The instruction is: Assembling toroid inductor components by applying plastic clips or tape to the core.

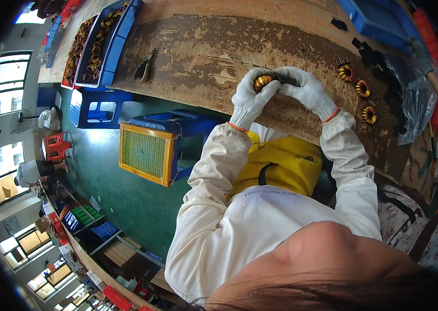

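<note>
White knit gloves cover both of my hands, which meet above the near edge of the worn wooden table. My left hand [250, 97] is closed around a toroidal coil [262, 83] wound with gold-coloured wire. Against it, my right hand [306, 88] has its fingers bent and pinched together at the coil's right side; whatever lies between those fingertips is hidden. To the right on the tabletop lie three similar coils, an upper one [346, 72], a middle one [363, 88] and a lower one [369, 115], with yellow windings and dark cores.
Dark-handled pliers [145, 66] lie on the table [193, 57] at left, beside a blue bin [116, 49] and a red tray [77, 52] of coils. At right are clear plastic bags [414, 106], a blue tray [379, 23] and another person's gloved hand [420, 56]. Blue stools [190, 124] stand below.
</note>
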The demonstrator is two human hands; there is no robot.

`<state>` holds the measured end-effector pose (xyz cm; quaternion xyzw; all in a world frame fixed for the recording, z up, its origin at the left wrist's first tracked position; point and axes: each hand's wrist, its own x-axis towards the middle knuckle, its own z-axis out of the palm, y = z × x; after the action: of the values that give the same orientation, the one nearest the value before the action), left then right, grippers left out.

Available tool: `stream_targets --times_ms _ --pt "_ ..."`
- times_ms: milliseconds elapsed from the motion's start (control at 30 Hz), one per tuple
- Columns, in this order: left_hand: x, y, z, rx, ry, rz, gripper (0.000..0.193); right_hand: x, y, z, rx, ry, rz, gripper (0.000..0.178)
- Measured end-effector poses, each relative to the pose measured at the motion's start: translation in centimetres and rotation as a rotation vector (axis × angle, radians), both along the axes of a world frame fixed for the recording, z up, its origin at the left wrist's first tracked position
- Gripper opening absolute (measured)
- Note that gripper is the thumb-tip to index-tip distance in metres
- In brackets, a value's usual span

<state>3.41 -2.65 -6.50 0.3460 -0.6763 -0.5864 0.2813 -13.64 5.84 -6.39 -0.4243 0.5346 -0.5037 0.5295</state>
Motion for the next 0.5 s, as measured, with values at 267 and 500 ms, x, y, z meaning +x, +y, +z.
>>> stream_targets --times_ms 267,500 --pt "0.2 0.9 1.1 -0.125 -0.183 0.003 0.032 -0.2 0.2 -0.3 -0.07 -0.109 -0.065 0.034" --pt "0.7 0.5 0.5 -0.246 -0.144 -0.08 0.036 0.7 0.4 0.7 -0.198 0.041 -0.143 0.034"
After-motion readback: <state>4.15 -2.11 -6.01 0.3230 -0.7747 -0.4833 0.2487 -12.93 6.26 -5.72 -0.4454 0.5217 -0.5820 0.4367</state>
